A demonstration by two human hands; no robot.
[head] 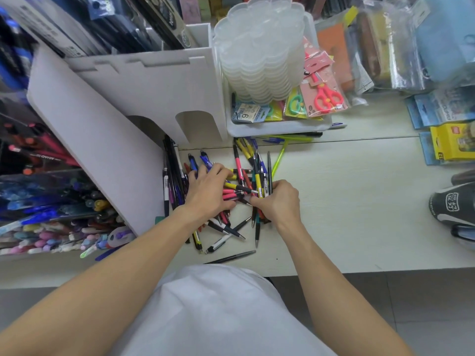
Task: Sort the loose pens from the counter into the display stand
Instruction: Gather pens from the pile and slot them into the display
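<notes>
A heap of loose pens (246, 165) in pink, yellow, blue and black lies on the white counter (347, 201) beside the white display stand (108, 140). My left hand (208, 191) lies on the left of the heap, fingers curled over several pens. My right hand (277, 201) is at the heap's right side, its fingers closed round a bundle of upright pens. The stand's tiers (51, 201) at the left hold many sorted pens.
A white tray (277, 128) with stacked clear plastic dishes (259, 52) and packaged scissors (326, 96) sits behind the heap. Packaged stationery (447, 142) lines the right side. A dark pouch (455, 204) lies at the right edge. A black pen (231, 257) lies near the counter's front edge.
</notes>
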